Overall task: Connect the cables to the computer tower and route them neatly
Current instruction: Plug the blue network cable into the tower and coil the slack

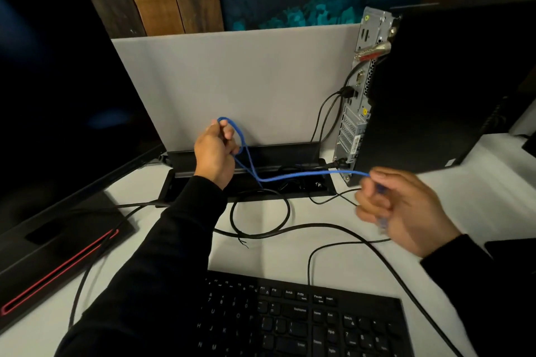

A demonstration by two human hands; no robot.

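A black computer tower [435, 90] stands at the right with its silver rear panel [355, 113] facing left; thin black cables [324, 113] are plugged into it. A blue cable [304, 175] runs between my hands. My left hand [216, 153] holds a loop of it above the open black cable tray [324, 187]. My right hand [406, 209], blurred, grips the cable's other end near the tower's lower corner, and the plug pokes out below the fingers.
A large dark monitor [58, 95] on a red-trimmed base [58, 266] fills the left. A black keyboard [304, 322] lies at the front. Several black cables [261, 211] loop over the white desk [464, 182]. A grey partition [232, 81] stands behind.
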